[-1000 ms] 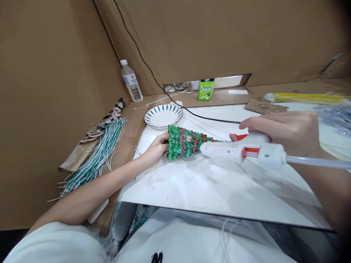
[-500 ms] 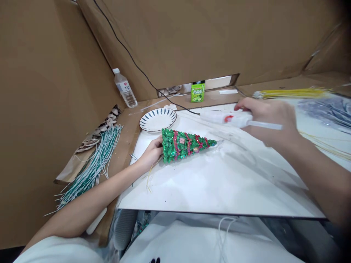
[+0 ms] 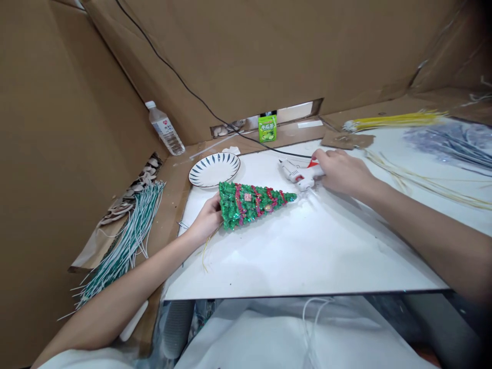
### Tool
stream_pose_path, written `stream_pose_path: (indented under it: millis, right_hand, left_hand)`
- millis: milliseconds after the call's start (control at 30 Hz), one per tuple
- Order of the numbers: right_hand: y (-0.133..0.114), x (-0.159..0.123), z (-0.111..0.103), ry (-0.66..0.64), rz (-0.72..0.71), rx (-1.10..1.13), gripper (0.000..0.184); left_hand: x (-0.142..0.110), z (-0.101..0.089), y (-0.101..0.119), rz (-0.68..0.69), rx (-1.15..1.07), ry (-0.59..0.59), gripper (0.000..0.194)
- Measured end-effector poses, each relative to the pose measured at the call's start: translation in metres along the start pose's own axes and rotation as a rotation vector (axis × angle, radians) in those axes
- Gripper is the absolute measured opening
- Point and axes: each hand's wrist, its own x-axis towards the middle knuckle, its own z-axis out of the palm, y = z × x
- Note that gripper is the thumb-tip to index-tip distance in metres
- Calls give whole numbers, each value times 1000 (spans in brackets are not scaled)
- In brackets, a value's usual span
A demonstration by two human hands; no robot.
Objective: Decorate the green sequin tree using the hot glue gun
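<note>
A green sequinned cone shaped like a small Christmas tree (image 3: 251,203), with red bands, lies on its side on the white board (image 3: 307,256). My left hand (image 3: 205,221) grips its wide base, with thin yellow strands trailing below. My right hand (image 3: 338,171) is closed around a white glue gun (image 3: 298,173) with an orange trigger, resting on the board just beyond the tree's tip. The gun's black cable runs back up the cardboard wall.
A striped white plate (image 3: 214,169) sits behind the tree. A water bottle (image 3: 164,128) and a green drink carton (image 3: 267,128) stand at the back. White-green wires (image 3: 126,241) lie left; yellow sticks (image 3: 392,121) and silvery strands (image 3: 449,141) right. Cardboard walls enclose the bench.
My right hand has carried the glue gun away from the tree's tip, swung it to the back and set it down on the board. The left hand still holds the tree.
</note>
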Motion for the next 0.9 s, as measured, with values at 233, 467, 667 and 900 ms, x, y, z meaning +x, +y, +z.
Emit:
stream_pose_path:
  millis: [233, 467, 667, 900]
  right_hand:
    - [3, 6, 0, -103, -15, 97, 54]
    - [-63, -18, -41, 153, -338, 670, 47]
    - [-105, -36, -36, 73, -535, 1041, 52]
    - [-112, -38, -31, 98, -456, 1118, 46]
  left_hand:
    - [1, -1, 0, -10, 14, -5, 25]
    - [0, -2, 0, -70, -28, 1, 25]
    - [0, -2, 0, -87, -46, -22, 31]
    - [0, -1, 0, -57, -36, -18, 28]
